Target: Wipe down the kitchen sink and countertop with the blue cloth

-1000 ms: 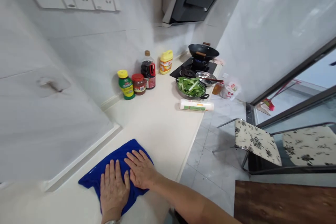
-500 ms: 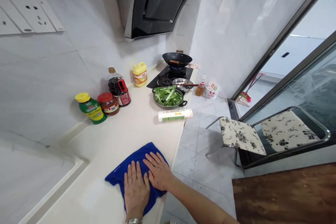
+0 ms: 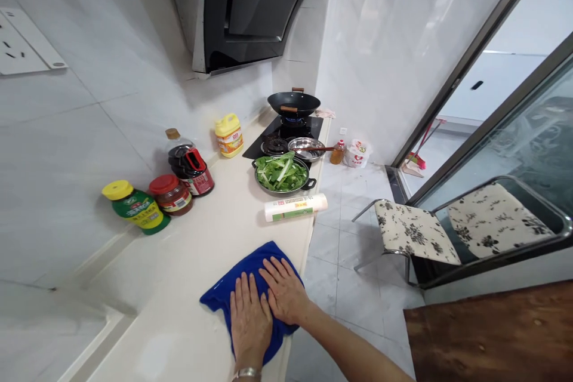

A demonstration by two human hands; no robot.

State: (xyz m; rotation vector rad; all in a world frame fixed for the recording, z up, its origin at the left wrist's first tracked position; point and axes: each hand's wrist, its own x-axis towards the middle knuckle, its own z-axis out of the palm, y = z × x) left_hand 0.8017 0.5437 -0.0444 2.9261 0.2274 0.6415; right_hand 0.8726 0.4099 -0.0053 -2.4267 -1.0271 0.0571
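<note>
A blue cloth [image 3: 219, 295] lies spread on the pale countertop [image 3: 179, 286], close to its right edge. Flat on the cloth rests my left hand [image 3: 250, 316], fingers stretched out and a metal band at the wrist. My right hand [image 3: 286, 292] presses on the same cloth beside it, also with straight fingers. Beyond the hands a white plastic-wrapped roll [image 3: 295, 208] lies across the counter. Just behind it stands a black two-handled pan [image 3: 310, 182] full of green leafy vegetables [image 3: 282, 173].
Along the left wall stand a green squeeze bottle [image 3: 138, 209], a red-lidded jar [image 3: 172, 196], a dark sauce bottle [image 3: 192, 170] and a yellow jug [image 3: 229, 136]. A wok [image 3: 293, 104] sits over a lit burner, near a metal bowl [image 3: 308, 146]. A floral chair [image 3: 414, 233] is on the right.
The cloth and both hands have moved slightly forward along the counter. The view has shifted, so the bottles and socket appear farther left. Both hands stay flat on the cloth.
</note>
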